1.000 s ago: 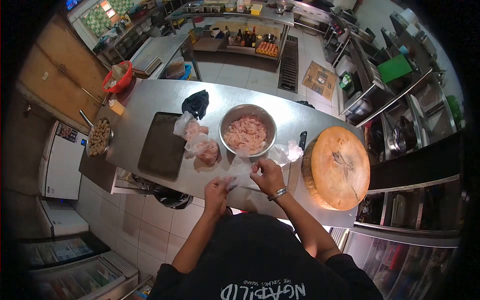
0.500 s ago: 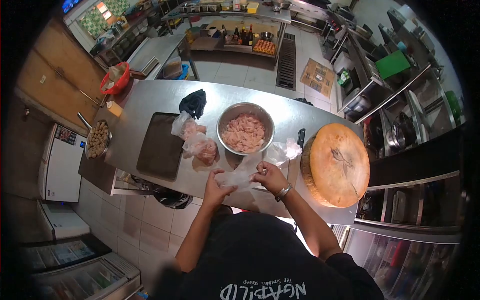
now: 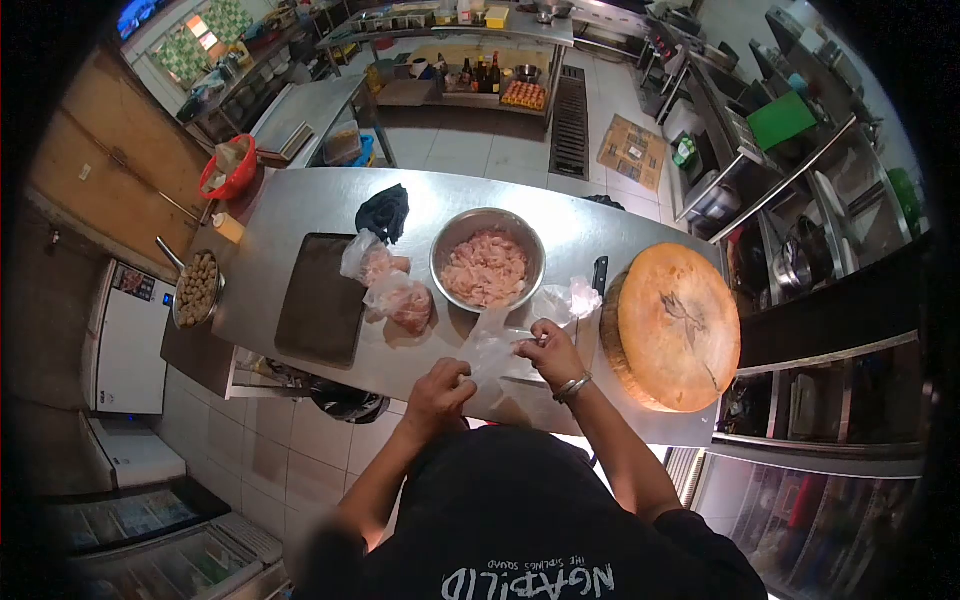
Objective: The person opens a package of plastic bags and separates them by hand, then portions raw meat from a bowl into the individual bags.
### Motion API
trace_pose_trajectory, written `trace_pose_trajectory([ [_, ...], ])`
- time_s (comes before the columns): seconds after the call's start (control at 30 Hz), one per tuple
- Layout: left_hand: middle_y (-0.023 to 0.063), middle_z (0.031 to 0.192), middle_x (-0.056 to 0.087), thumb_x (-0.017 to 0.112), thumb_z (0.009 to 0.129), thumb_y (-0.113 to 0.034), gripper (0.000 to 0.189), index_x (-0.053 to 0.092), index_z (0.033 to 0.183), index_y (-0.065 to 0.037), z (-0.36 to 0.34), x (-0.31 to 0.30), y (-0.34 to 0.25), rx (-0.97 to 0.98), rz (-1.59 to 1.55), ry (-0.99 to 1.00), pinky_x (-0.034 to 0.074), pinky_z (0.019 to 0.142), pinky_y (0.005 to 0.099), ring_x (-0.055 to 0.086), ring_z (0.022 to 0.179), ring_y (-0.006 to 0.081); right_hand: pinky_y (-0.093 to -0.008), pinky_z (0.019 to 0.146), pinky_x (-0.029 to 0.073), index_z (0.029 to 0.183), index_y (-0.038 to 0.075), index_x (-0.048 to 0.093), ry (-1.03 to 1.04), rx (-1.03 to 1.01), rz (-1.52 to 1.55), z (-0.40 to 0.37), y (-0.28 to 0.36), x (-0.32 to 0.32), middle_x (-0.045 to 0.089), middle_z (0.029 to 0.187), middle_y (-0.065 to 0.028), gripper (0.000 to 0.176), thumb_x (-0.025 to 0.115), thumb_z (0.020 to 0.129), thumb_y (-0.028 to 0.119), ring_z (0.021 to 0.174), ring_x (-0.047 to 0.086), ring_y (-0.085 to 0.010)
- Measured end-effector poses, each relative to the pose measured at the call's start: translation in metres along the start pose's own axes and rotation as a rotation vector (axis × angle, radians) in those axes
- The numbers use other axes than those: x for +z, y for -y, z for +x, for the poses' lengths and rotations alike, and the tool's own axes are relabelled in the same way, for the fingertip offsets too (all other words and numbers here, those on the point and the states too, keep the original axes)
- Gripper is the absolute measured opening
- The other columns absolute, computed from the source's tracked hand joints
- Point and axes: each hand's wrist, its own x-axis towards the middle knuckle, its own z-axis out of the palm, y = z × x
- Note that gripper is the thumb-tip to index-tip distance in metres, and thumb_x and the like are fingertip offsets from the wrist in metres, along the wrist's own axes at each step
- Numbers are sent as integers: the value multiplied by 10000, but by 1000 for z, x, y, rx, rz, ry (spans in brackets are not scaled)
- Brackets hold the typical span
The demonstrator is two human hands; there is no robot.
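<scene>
Both my hands hold a clear plastic bag (image 3: 490, 348) just above the steel table (image 3: 300, 205), in front of a metal bowl (image 3: 487, 262) full of raw pink meat pieces. My left hand (image 3: 440, 390) grips the bag's near lower side. My right hand (image 3: 548, 348), with a metal bracelet on the wrist, pinches the bag's right edge. Two filled, tied bags of meat (image 3: 392, 288) lie to the left of the bowl.
A dark flat tray (image 3: 320, 298) lies left of the bags. A round wooden chopping block (image 3: 676, 328) stands at the right, with a black-handled knife (image 3: 600, 273) and spare plastic bags (image 3: 566, 300) beside it. A black cloth (image 3: 383, 212) lies at the far edge; a pan of brown balls (image 3: 196, 288) sits at the left.
My left hand has dropped lower and nearer to me along the bag. My right hand stays at the bag's right edge, and the bag now stands stretched between them.
</scene>
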Motion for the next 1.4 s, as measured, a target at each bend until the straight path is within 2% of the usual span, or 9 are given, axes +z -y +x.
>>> trace_pose_trajectory([
  [0.43,140,1161,561,627,725,12,330,619,1053,-24,40,0,-9,-377,280,-140,515,827,456,600,1017,357,-263,650,512,999,90,467,197,-154,-154,-18,41,24,641,843,-52,287,696,844,14,769,652,-130],
  [0.5,135,1195,542,618,739,-2,391,563,1125,-33,41,-2,-10,-516,159,-70,521,780,484,622,969,384,-302,687,541,1027,55,560,-93,-688,-931,-25,58,28,660,862,-82,267,704,804,27,757,676,-188],
  [0.7,138,1234,536,592,737,12,456,538,1188,-36,51,-5,-27,-412,126,69,529,762,507,635,928,411,-438,679,537,905,43,689,191,-606,-577,-28,50,53,692,869,-159,135,652,775,42,761,666,-349],
  [0.9,145,1260,568,600,713,-7,543,556,1253,-48,44,2,-42,-503,149,230,527,805,481,617,1014,396,-485,713,530,804,3,642,29,-523,-1179,-1,10,57,653,787,-215,53,643,759,30,767,650,-401],
  [1.0,136,1250,582,602,710,-11,543,561,1250,-50,41,-8,-33,-536,181,245,522,829,474,618,1034,377,-448,725,546,875,-4,660,71,-535,-1170,7,9,60,681,828,-197,138,702,766,70,801,680,-357],
  [1.07,143,1245,585,596,706,-6,539,566,1243,-45,33,-22,-26,-555,193,186,518,846,468,618,1039,375,-394,754,559,965,-7,675,458,-357,-778,23,25,57,711,907,-173,275,779,747,126,851,706,-293],
  [1.2,169,1238,592,571,700,-1,527,577,1227,-28,-1,-40,7,-580,179,20,500,903,445,603,1078,379,-381,842,551,1155,46,646,38,-362,-904,104,39,22,698,1094,-158,551,858,659,160,995,681,-249],
  [1.27,161,1246,587,566,702,-7,521,575,1223,-26,-10,-44,13,-597,146,2,503,893,446,603,1075,386,-445,1005,471,1423,128,444,49,-434,-1247,142,54,7,472,1432,-216,885,850,638,166,1276,511,-340],
  [1.4,175,1259,576,552,713,-22,512,567,1224,-13,-22,-44,10,-600,46,-58,497,919,436,589,1110,387,-511,1141,319,1563,314,106,300,-132,-1663,200,34,17,-20,1602,-254,1262,877,569,230,1402,209,-552],
])
